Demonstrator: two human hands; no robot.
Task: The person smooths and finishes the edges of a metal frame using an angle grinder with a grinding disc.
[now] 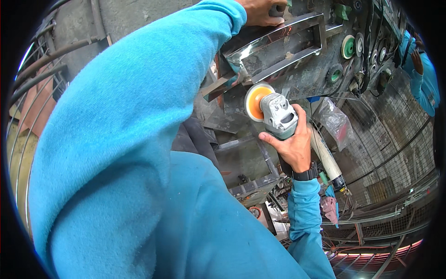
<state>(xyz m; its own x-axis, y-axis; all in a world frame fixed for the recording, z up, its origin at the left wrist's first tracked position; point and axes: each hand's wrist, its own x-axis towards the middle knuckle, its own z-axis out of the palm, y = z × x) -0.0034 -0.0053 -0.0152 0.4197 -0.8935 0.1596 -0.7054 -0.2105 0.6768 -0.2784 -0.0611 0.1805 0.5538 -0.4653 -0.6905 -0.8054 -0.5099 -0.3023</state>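
My right hand point(296, 145) is wrapped round the body of a grey angle grinder point(280, 111). An orange-centred disc point(255, 101) on its head faces left, just below a shiny, mirror-like metal frame point(239, 56). A small gap seems to separate disc and frame. That frame lies slanted on a dark, worn workbench point(306, 81). At the top edge, beyond the frame's upper bar, my left hand point(260, 11) is closed with curled fingers against a dark, rounded piece point(277, 10). Part of this hand is cut off by the picture's edge, so what it holds is unclear.
Green and grey discs point(348, 47) sit on the bench at right. A clear plastic bag point(335, 122) hangs by its edge, near a long whitish cylindrical tool point(326, 156). Another person point(420, 79) stands at far right. Curved metal bars point(44, 60) line the left.
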